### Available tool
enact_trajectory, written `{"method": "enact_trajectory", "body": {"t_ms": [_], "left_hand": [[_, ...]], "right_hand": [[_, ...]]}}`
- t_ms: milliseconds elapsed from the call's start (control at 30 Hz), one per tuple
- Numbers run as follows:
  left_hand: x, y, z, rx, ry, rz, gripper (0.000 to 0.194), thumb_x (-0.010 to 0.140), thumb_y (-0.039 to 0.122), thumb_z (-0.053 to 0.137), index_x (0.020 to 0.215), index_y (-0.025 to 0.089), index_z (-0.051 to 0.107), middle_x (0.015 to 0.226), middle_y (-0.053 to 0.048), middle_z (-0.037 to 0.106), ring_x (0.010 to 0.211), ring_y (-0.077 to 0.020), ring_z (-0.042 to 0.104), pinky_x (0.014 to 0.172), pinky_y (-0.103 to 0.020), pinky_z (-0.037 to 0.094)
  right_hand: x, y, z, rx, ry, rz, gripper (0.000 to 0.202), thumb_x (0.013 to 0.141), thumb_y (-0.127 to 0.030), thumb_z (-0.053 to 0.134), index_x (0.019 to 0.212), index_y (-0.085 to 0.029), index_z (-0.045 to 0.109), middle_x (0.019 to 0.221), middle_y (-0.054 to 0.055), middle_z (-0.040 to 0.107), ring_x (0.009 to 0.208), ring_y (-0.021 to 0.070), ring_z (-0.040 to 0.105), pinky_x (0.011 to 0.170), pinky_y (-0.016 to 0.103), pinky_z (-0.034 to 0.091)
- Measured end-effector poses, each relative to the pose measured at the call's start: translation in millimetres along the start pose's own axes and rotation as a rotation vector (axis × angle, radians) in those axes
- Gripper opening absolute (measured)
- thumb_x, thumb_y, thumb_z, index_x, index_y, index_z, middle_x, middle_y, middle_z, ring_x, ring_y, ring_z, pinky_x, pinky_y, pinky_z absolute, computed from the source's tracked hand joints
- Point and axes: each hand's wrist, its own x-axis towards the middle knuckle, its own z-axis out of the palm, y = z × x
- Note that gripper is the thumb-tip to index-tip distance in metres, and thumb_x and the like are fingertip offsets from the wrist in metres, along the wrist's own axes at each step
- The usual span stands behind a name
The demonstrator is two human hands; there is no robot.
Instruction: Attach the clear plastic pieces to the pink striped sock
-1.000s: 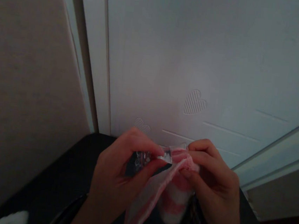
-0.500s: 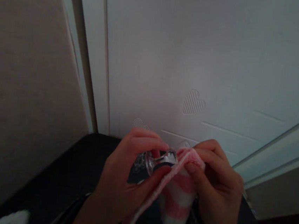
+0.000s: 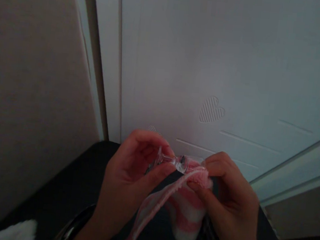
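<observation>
A small clear stemmed glass lies on its side between my hands, its foot to the left and its bowl to the right. My left hand pinches the stem between thumb and fingers. Around the bowl, my right hand grips a fluffy pink-and-white striped cloth, thumb on the near side and fingers behind. Part of the bowl shows through above the cloth; the rest is covered. One long edge of the cloth trails down to the lower left, and a rounded fold hangs below the glass.
Beneath my hands is a dark surface. A white panel with embossed hearts rises behind it, and a beige wall stands at the left. Something white and fluffy sits at the lower left.
The glass has turned so that its stem shows more side-on, and my left fingers have shifted along it. The cloth has moved slightly left with my right hand. The view has swung slightly left.
</observation>
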Motion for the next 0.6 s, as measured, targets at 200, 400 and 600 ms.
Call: {"method": "enact_trajectory", "body": {"t_ms": [200,400,600], "left_hand": [[4,-6,-4.6,-0.040,0.007,-0.086,0.016,0.081,0.012,0.065,0.093,0.022,0.060,0.080,0.002,0.062,0.075,-0.0086,0.058,0.069,-0.014,0.048],[9,-10,-6.9,-0.019,0.077,-0.046,0.020,0.081,0.011,0.065,0.091,0.028,0.070,0.079,0.004,0.063,0.071,-0.0065,0.056,0.065,-0.011,0.047],[9,-11,-6.2,-0.074,0.056,-0.152,0.027,0.075,0.012,0.071,0.096,0.028,0.070,0.074,0.004,0.062,0.068,-0.0088,0.059,0.059,-0.015,0.051]], "right_hand": [[4,2,-6,-0.046,-0.138,0.011,0.009,0.084,-0.016,0.063,0.078,-0.020,0.058,0.078,-0.004,0.053,0.073,0.0090,0.053,0.065,0.022,0.039],[1,11,-24,-0.082,-0.101,0.089,0.014,0.087,-0.016,0.058,0.094,-0.027,0.062,0.092,-0.004,0.060,0.088,0.0113,0.057,0.074,0.023,0.043],[-3,13,-27,-0.111,-0.005,0.111,0.010,0.088,-0.020,0.059,0.095,-0.027,0.063,0.097,-0.002,0.060,0.094,0.0140,0.058,0.079,0.026,0.044]]}}
